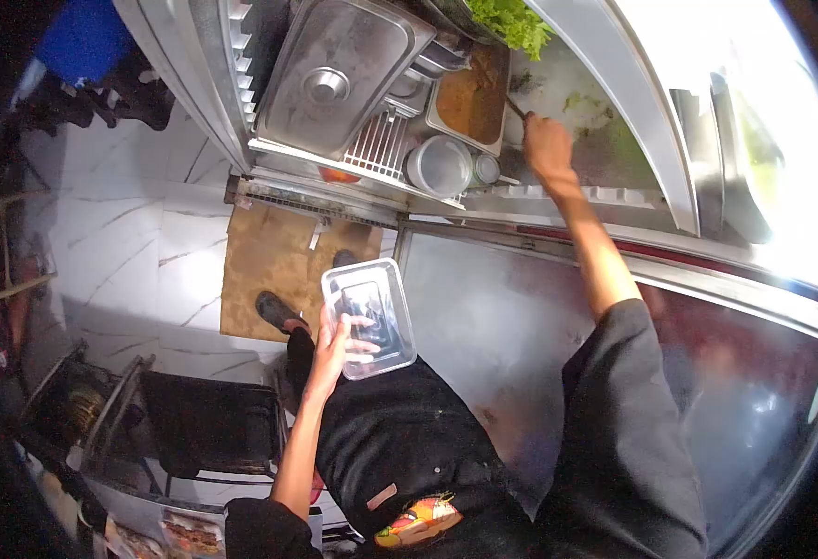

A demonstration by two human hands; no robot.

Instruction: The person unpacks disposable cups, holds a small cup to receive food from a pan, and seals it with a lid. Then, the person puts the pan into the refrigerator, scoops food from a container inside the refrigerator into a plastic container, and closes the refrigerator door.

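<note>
My left hand [339,347] holds a clear rectangular plastic container [392,312] in front of my lap, its fingers showing through the plastic. Up in the open fridge, my right hand [548,144] is closed around the thin dark handle [517,109] of a utensil. That handle points toward a metal pan [493,143] of orange-brown sauce [470,98]; the utensil's far end cannot be made out. Just in front of the pan stand a round clear tub [439,166] and a small round jar [486,169].
A lidded steel pan [320,84] sits on the wire rack [377,144] at the left, and leafy lettuce [513,26] lies at the back. The fridge door [483,307] stands open on the right. A black chair [208,419] is at lower left; cardboard [250,261] covers the floor.
</note>
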